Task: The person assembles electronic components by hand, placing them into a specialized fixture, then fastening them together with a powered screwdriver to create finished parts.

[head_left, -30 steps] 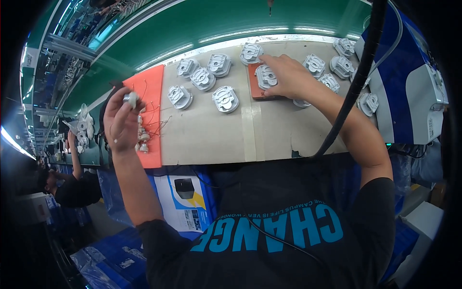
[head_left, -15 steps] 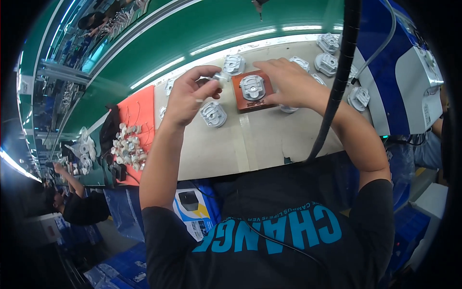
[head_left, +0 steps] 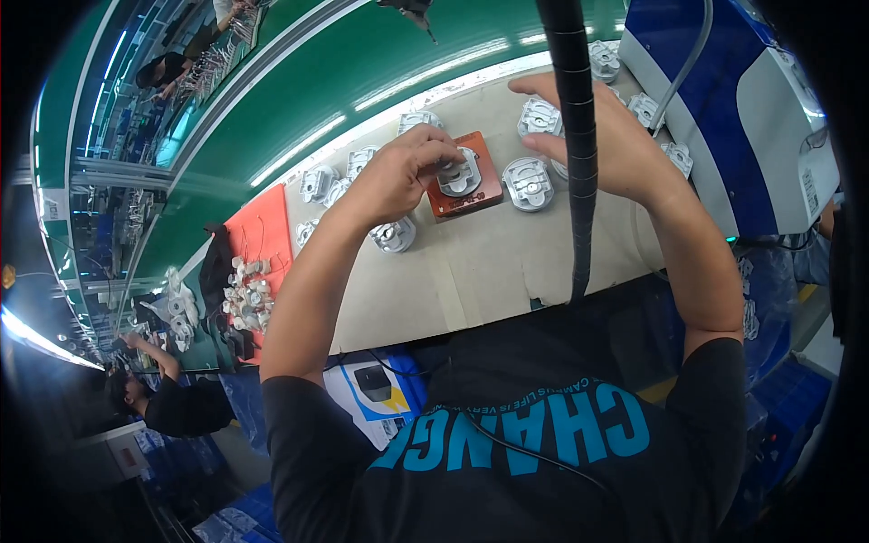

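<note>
Under the fingertips of the left hand (head_left: 407, 176) sits a rounded white plastic housing (head_left: 464, 181) with raised ribs and slots, lying flat, its upper left part hidden by those fingers. It rests on a flat, square, orange-brown block (head_left: 489, 167), which shows on the far side of the grip and just below it. A similar white ribbed plastic housing (head_left: 540, 119) lies between the spread thumb and fingers of the right hand (head_left: 615, 136); contact is unclear.

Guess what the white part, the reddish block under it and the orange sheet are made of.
White part: probably satin plastic, moulded-looking with crisp ridges. Reddish block: maybe plastic or coated wood, given its smooth sheen. Orange sheet: matte, flat and evenly coloured; perhaps foam or paper.
</note>
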`<action>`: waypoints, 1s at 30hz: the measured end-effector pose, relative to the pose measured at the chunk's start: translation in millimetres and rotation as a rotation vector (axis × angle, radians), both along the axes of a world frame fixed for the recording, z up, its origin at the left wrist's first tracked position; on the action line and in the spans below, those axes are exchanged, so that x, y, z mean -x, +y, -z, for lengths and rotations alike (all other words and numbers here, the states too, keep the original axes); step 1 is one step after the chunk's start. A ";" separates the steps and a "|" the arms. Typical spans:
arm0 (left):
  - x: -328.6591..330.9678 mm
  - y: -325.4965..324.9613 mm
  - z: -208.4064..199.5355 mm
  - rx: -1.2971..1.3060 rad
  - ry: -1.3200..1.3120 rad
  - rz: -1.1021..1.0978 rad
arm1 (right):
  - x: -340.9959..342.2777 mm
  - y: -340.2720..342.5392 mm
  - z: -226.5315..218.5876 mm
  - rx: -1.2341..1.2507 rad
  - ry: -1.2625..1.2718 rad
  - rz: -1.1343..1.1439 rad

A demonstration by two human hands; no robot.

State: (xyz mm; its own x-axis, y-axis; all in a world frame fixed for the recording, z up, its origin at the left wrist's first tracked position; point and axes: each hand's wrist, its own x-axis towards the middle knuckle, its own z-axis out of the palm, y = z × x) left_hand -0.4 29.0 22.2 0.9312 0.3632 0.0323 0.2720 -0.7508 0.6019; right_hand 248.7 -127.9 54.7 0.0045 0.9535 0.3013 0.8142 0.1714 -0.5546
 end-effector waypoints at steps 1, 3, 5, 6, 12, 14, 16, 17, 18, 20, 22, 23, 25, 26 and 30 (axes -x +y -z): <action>-4.5 -3.0 -0.6 -0.014 -0.010 0.001 | -4.9 0.7 -0.3 -0.143 -0.031 -0.006; -10.0 -5.8 -2.9 -0.030 -0.019 0.002 | -11.6 3.1 -4.0 -0.298 -0.065 -0.005; -12.5 -5.5 -6.4 0.024 0.006 0.004 | -14.1 7.1 -11.9 -0.339 -0.057 -0.009; -9.9 -4.2 -3.9 0.020 0.006 -0.002 | -12.0 9.7 -16.2 -0.380 -0.047 -0.020; -14.1 -11.8 3.0 -0.032 0.001 -0.090 | -1.5 16.8 -35.3 -0.352 -0.072 -0.027; -13.5 -13.2 10.9 -0.184 -0.036 -0.168 | 13.8 16.1 -55.5 -0.496 -0.050 -0.052; -10.3 -14.5 19.7 -0.144 -0.057 -0.212 | 29.1 22.5 -67.6 -0.644 -0.027 -0.078; -8.4 -15.0 22.7 -0.103 -0.076 -0.254 | 36.0 27.2 -70.6 -0.648 0.161 -0.059; -6.0 -16.0 24.1 -0.101 -0.081 -0.264 | 44.2 32.4 -74.3 -0.644 0.348 -0.042; -6.0 -19.9 26.3 -0.110 -0.117 -0.341 | 53.9 49.7 -85.1 -0.704 0.341 -0.035; -7.9 -27.3 23.7 -0.069 -0.096 -0.396 | 60.2 77.9 -92.1 -0.980 0.370 -0.007; -8.3 -29.3 22.6 -0.032 -0.070 -0.443 | 58.9 99.2 -94.3 -1.060 0.307 0.004; -11.1 -27.9 26.4 -0.076 -0.118 -0.396 | 57.8 103.6 -113.2 -0.940 0.295 0.069; -15.0 -27.9 27.7 -0.122 -0.157 -0.344 | 54.3 123.5 -112.7 -1.137 0.118 0.191; -12.4 -32.3 29.7 -0.285 -0.085 -0.357 | 66.9 154.1 -129.2 -0.895 0.282 0.310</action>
